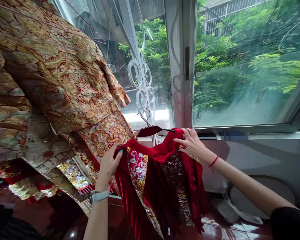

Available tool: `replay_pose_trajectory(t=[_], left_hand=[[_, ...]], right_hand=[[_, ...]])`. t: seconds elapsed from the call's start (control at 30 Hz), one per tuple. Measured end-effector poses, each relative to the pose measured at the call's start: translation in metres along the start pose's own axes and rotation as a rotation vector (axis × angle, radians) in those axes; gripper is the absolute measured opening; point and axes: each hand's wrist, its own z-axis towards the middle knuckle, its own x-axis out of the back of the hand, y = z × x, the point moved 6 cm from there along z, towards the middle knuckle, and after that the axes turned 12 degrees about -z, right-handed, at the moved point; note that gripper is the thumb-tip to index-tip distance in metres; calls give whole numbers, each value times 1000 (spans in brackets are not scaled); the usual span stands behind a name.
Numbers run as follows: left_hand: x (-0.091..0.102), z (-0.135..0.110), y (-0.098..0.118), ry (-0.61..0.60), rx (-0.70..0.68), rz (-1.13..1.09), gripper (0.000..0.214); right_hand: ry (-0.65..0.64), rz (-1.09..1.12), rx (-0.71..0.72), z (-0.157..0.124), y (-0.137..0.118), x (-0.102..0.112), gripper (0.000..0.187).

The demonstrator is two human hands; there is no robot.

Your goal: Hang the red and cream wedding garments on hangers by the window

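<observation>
Between my hands hangs a red velvet garment (155,186) with silver and gold sequinned bands down its front. A dark clothes hanger (150,130) with a metal hook sits inside its neck. My left hand (113,156) grips the shoulder at the left, thumb on top and the other fingers mostly behind the cloth. At the opposite shoulder, my right hand (190,143) pinches the cloth near the hanger's end. The garment's lower edge runs partly out of view at the bottom.
Gold and red brocade robes (65,76) hang at the left. Behind the garment stands a white scrolled metal stand (141,78), in front of a window (240,83) with greenery outside. Below the sill, a clear plastic bag (226,208) lies near a round pale object (262,193).
</observation>
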Motion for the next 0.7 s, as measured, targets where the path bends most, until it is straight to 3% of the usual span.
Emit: replay_pose_trajectory(t=[0.07, 0.17, 0.3, 0.4, 0.5, 0.6, 0.7], left_hand=[[-11, 20, 31, -22, -36, -15, 47], [-34, 43, 59, -30, -88, 34, 42], [-51, 53, 53, -37, -186, 114, 42], [-54, 56, 40, -73, -209, 52, 43], [-53, 61, 36, -102, -184, -56, 45], [-46, 65, 38, -151, -131, -158, 46], [-45, 69, 32, -373, -14, -293, 49]], right_hand=[[65, 3, -68, 3, -6, -8, 22], [121, 271, -154, 12, 2, -6, 11], [215, 675, -351, 36, 48, 16, 12], [217, 769, -385, 69, 74, 25, 15], [43, 787, -297, 100, 77, 11, 21], [-304, 860, -78, 108, 58, -11, 24], [-484, 897, 83, 98, 44, -17, 25]])
